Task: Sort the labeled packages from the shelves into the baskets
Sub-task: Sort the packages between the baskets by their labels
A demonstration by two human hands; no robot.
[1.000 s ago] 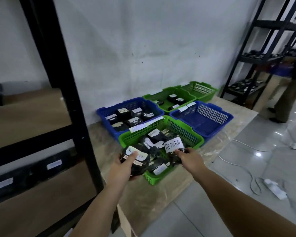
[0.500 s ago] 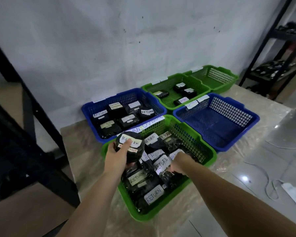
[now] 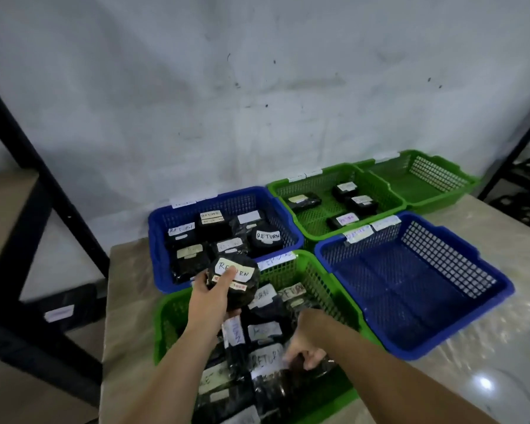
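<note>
My left hand (image 3: 212, 296) grips a round black package (image 3: 237, 281) with a white "RETURN" label, held above the near green basket (image 3: 311, 270). That basket is full of black packages labelled "RETURN". My right hand (image 3: 306, 344) reaches down into it, fingers curled on a black package (image 3: 315, 367) lying among the others; the hand is blurred. Behind it stands a blue basket (image 3: 158, 240) with several labelled black packages.
An empty blue basket (image 3: 410, 289) sits at the right, a green basket (image 3: 328, 188) with several packages behind it, and an empty green basket (image 3: 423, 179) farthest back. All rest on a marble-patterned table (image 3: 126, 301). A black shelf frame (image 3: 28, 179) stands left.
The view has moved closer to the baskets. My left hand has carried the round package up and forward. My right hand has gone lower into the near green basket with its package.
</note>
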